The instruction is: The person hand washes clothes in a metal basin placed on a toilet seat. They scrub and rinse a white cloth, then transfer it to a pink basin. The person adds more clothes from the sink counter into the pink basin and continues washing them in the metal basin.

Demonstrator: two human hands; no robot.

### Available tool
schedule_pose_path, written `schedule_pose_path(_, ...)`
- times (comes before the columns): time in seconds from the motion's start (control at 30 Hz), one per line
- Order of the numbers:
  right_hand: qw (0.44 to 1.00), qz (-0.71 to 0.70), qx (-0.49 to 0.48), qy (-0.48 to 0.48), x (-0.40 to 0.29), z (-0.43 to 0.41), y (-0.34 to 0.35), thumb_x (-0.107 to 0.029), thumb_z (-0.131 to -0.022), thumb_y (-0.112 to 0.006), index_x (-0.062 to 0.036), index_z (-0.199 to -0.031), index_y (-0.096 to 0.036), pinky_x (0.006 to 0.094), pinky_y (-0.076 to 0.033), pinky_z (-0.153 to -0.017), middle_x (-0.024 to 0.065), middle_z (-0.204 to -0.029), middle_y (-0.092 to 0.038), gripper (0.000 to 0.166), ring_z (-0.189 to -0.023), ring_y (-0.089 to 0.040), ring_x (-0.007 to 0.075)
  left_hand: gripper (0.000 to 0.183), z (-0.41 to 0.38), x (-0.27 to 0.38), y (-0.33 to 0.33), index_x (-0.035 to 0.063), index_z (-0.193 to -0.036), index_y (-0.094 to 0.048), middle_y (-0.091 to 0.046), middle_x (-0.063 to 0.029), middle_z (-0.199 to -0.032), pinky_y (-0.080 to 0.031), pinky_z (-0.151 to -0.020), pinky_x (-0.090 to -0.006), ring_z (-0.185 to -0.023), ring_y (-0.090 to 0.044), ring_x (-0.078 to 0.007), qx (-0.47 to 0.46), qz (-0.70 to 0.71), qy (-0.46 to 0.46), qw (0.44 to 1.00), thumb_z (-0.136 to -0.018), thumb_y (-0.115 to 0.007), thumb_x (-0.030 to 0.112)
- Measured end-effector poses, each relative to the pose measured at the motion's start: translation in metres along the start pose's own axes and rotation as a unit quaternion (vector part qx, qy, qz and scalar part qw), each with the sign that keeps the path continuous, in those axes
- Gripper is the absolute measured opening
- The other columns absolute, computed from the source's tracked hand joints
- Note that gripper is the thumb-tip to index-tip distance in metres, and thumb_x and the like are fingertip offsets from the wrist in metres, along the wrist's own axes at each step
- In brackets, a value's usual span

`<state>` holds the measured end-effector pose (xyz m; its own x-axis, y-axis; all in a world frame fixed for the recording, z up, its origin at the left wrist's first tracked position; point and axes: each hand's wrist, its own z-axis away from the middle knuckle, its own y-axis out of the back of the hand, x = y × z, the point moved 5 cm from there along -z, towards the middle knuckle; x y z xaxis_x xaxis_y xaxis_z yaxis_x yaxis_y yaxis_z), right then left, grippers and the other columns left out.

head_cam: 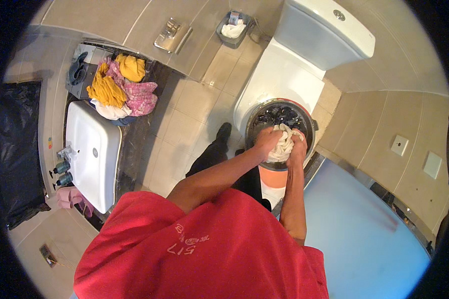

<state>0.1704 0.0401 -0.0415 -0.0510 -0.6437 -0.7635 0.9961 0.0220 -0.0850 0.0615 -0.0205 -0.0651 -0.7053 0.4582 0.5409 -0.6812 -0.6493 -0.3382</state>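
Observation:
Both hands grip a bunched cream-coloured cloth [283, 146] over a round dark basin [252, 123]. My left hand [267, 140] has the cloth's left side, and my right hand [298, 145] clasps its right side. Dark liquid with glints of light [280, 114] shows in the basin beyond the cloth; whether something lies under its surface cannot be made out. An orange bucket-like container [273, 177] is partly visible below the basin's near edge. The basin overlaps the front of a white toilet [280, 80].
A white washbasin [93, 157] stands left on a dark counter, with yellow, pink and white clothes [112, 88] heaped beside it. A small waste bin [232, 41] is near the far wall. At right is a pale blue panel [359, 231]. Tiled floor [185, 116] lies between counter and toilet.

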Motion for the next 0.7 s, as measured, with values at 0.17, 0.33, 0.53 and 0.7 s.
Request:
schedule_pose_path(0.17,0.986,-0.152,-0.066,-0.013,-0.017,0.016,-0.011,-0.009,-0.075,-0.045,0.0003,-0.119,-0.051,0.0361,-0.047,-0.089,0.0145,-0.107,-0.059,0.045,-0.098,-0.059,0.0263,0.019,0.018,0.027,-0.011,0.0015,-0.097,-0.062,-0.065,-0.0091,-0.087,-0.052,-0.062,-0.0308,-0.073,-0.064,-0.0179,-0.049,0.015,-0.023,0.998,-0.087,-0.054,0.015)
schedule_pose_path(0.33,0.986,0.041,-0.051,0.154,-0.063,0.075,-0.034,-0.005,-0.080,-0.045,0.0007,-0.120,-0.053,0.0336,-0.040,-0.097,0.0132,-0.114,-0.057,0.041,-0.106,-0.054,0.0239,0.030,0.016,0.038,-0.007,0.0013,-0.101,-0.062,-0.063,-0.0115,-0.094,-0.049,-0.066,-0.0365,-0.079,-0.061,-0.0203,-0.002,-0.004,0.049,0.999,-0.086,-0.058,0.026)
schedule_pose_path(0.53,0.959,0.180,0.034,0.215,-0.057,0.070,-0.026,-0.015,-0.090,-0.048,0.0012,-0.120,-0.055,0.0324,-0.042,-0.091,0.0139,-0.113,-0.058,0.034,-0.103,-0.056,0.0235,0.025,0.041,0.036,-0.026,0.0026,-0.097,-0.064,-0.065,-0.0114,-0.089,-0.049,-0.061,-0.0398,-0.075,-0.062,-0.0227,-0.045,-0.055,0.044,0.996,-0.085,-0.055,0.023)
schedule_pose_path(0.7,0.994,0.019,-0.016,0.106,-0.054,0.064,-0.023,-0.015,-0.091,-0.049,0.0023,-0.121,-0.053,0.0298,-0.047,-0.085,0.0128,-0.110,-0.060,0.035,-0.096,-0.059,0.0192,0.021,0.031,0.027,-0.025,0.0019,-0.092,-0.063,-0.064,-0.0106,-0.085,-0.050,-0.061,-0.0357,-0.072,-0.062,-0.0194,-0.049,-0.085,-0.016,0.995,-0.088,-0.048,0.016)
